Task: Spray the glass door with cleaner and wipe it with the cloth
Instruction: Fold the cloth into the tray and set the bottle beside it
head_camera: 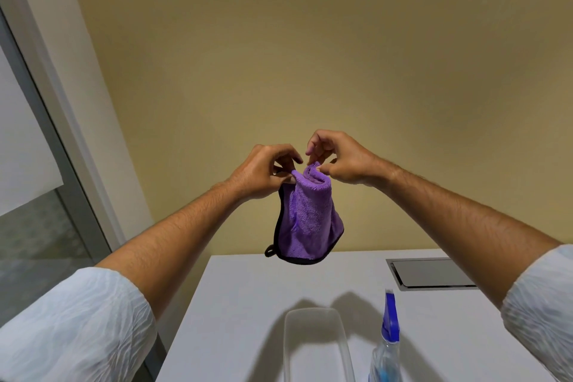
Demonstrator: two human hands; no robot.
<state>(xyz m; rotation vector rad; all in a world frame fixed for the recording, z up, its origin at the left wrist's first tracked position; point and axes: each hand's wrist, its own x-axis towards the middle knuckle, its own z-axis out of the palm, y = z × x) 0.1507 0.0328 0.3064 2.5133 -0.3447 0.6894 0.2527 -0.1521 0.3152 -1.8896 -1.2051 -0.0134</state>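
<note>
A person's two bare hands hold a purple cloth (305, 214) up in front of a tan wall (310, 40), above the far edge of a white worktop (248, 295). The left hand (263, 172) has its grip clamped on the cloth's upper left corner, thumb and fingers pinched together on the fabric. The right hand (339, 158) pinches the bunched top of the cloth just beside the left grip, its forefinger and thumb closed on the fabric while the other fingers curl loosely above. The two grips sit close together, almost touching.

Below the grips the cloth hangs folded, fanning out toward its bottom hem. A black trim (279, 226) runs down its left edge and along the hem, ending in a small loop (269, 252) at the lower left corner.

Well below the grips and to their right, a clear spray bottle (387, 347) with a blue trigger head stands on the worktop. Directly beneath the grips, at the near edge of the picture, lies a clear plastic tray (341, 347). Farther right, a grey metal hatch (431, 273) is set flush into the worktop.

Far to the left of the grips, the glass door (37, 226) and its grey frame (62, 149) rise at a slant. Both forearms are bare, with white sleeves (71, 326) pushed up past the elbows.
</note>
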